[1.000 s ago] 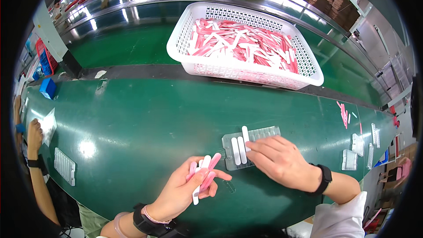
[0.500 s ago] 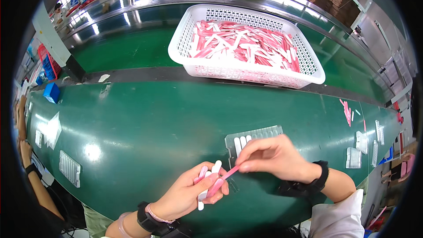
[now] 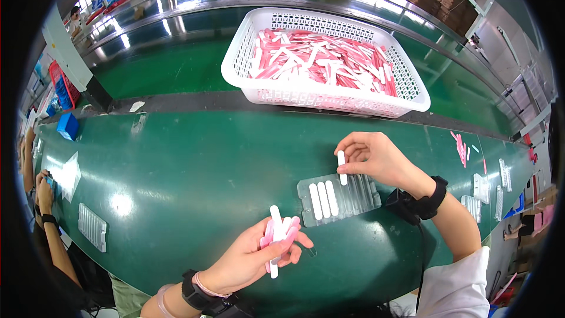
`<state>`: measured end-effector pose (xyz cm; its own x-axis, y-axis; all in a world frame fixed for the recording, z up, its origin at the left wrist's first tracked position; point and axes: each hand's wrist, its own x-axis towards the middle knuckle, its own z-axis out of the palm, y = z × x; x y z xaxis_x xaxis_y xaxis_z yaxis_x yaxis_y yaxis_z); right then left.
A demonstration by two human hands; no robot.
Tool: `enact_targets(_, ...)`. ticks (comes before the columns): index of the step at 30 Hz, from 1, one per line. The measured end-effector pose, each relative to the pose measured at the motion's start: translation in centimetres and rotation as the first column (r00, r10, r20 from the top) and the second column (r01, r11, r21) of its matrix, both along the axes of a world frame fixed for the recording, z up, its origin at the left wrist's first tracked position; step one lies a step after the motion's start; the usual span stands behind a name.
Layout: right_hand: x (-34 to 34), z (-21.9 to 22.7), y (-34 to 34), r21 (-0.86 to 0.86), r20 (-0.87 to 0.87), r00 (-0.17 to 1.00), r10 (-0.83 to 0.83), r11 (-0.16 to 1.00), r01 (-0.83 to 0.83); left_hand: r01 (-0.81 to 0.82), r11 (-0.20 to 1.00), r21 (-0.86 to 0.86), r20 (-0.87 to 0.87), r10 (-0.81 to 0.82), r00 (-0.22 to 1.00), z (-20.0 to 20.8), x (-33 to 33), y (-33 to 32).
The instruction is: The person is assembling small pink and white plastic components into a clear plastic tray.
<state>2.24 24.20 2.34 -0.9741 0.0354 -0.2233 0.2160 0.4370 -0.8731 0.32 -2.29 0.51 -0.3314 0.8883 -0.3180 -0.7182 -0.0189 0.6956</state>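
My left hand (image 3: 246,257) is closed round a small bunch of slim, round-ended sticks (image 3: 275,229), some pink and some white. My right hand (image 3: 379,159) pinches one white stick (image 3: 342,172) between thumb and fingers, its lower end at the clear ribbed plastic tray (image 3: 369,193). Three white sticks (image 3: 324,200) lie side by side in the grooves at the tray's left; the grooves further right hold none. Whether the pinched stick touches the tray, I cannot tell.
A white perforated basket (image 3: 329,97) heaped with pink and white sticks stands beyond the green table (image 3: 188,165). Loose pink sticks (image 3: 461,148) and more clear trays (image 3: 471,207) lie at right. Another tray (image 3: 93,228) sits at left, near a co-worker's hands (image 3: 44,195).
My right hand has moved up from the left hand's bunch to the tray's far edge, now with a white stick; a pink side showed before. The tray is less covered.
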Motion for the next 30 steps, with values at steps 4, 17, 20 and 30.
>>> enact_targets(4, 0.1, 0.4, -0.1, -0.022, 0.031, 0.999, -0.028, 0.999, 0.029, -0.005, 0.998, -0.061, -0.08, 0.0, 0.997, 0.2, 0.2, 0.0)
enact_targets(17, 2.6, 1.1, -1.8, 0.672, -0.198, 0.913, 0.357, 0.728, -0.138, -0.02, 0.995, -0.095, -0.152, 0.005, 0.988, 1.0, 0.0, 0.1)
enact_targets(20, 3.2, 1.7, -4.3, -0.001, -0.15, 0.956, 0.251, 0.967, -0.254, -0.018, 0.995, -0.094, -0.142, 0.005, 0.99, 1.0, 0.1, 0.2)
enact_targets(30, 2.0, 1.9, -3.7, -0.531, 0.002, 0.996, -0.089, 0.844, 0.077, -0.062, 0.993, -0.099, -0.06, 0.056, 0.997, 0.6, -0.2, 0.0)
